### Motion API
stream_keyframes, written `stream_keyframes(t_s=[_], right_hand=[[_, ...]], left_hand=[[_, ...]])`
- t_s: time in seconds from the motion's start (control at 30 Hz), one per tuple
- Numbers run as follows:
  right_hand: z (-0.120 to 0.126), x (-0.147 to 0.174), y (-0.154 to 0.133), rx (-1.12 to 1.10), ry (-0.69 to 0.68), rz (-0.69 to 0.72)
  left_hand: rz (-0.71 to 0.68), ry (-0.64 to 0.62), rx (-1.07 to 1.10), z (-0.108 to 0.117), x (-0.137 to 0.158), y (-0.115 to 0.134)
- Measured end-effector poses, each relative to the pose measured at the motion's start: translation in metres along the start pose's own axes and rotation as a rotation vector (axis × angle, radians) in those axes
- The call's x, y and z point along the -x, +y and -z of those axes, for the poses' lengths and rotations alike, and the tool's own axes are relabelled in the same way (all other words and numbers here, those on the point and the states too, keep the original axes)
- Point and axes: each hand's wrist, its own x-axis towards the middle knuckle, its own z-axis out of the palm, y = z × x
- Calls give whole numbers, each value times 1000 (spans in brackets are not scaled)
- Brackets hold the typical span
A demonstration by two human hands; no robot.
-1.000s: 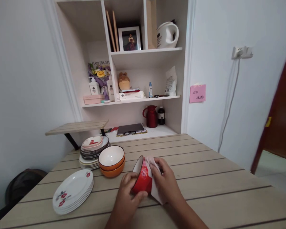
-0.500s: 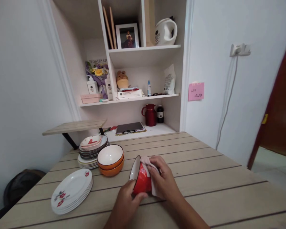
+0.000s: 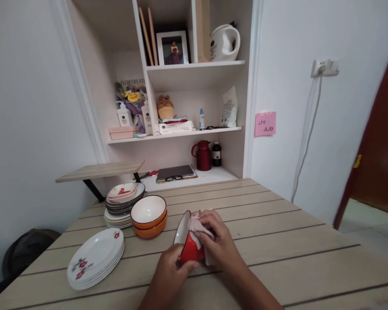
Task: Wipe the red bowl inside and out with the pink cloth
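Observation:
A red bowl (image 3: 191,249) with a white inside and dark rim is tipped on its side, its opening facing left. My left hand (image 3: 171,267) grips its lower rim, thumb on the red outside and fingers reaching inside. My right hand (image 3: 218,241) holds a pale pink cloth (image 3: 198,224) bunched against the bowl's outer wall near the upper rim. Left of the bowl stand two stacked orange bowls (image 3: 150,231) with white insides.
A stack of white oval plates (image 3: 98,254) with red flowers lies front left on the slatted table (image 3: 278,267). Behind it rises a pile of dark-rimmed plates (image 3: 116,209) topped by small pink dishes (image 3: 123,190). A raised wooden shelf (image 3: 100,170) stands at the back left.
My right hand has shifted slightly with the cloth along the bowl's outside, and the cloth is more bunched near the upper rim. My left hand keeps its hold.

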Motion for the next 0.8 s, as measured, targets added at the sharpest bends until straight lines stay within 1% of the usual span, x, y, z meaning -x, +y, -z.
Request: stream_keyframes(t_s=[0.13,0.2,0.37,0.4,0.53,0.6,0.67,0.8], right_hand=[[0,0,4,30,69,-55],[0,0,4,32,69,-60],[0,2,-2,5,-31,38],[0,2,-2,3,-39,33],[-1,1,3,23,32,-130],[-1,2,5,28,47,-173],[-1,3,4,32,20,-142],[-2,7,-1,51,-48,49]], left_hand=[[9,21,0,0,-1,1],[11,14,11,-1,0,1],[14,13,6,0,1,1],[12,15,4,-1,1,1],[3,30,-2,-1,1,-1],[-2,25,1,-1,1,-2],[-9,21,10,-1,2,-3],[-17,15,15,0,2,-2]])
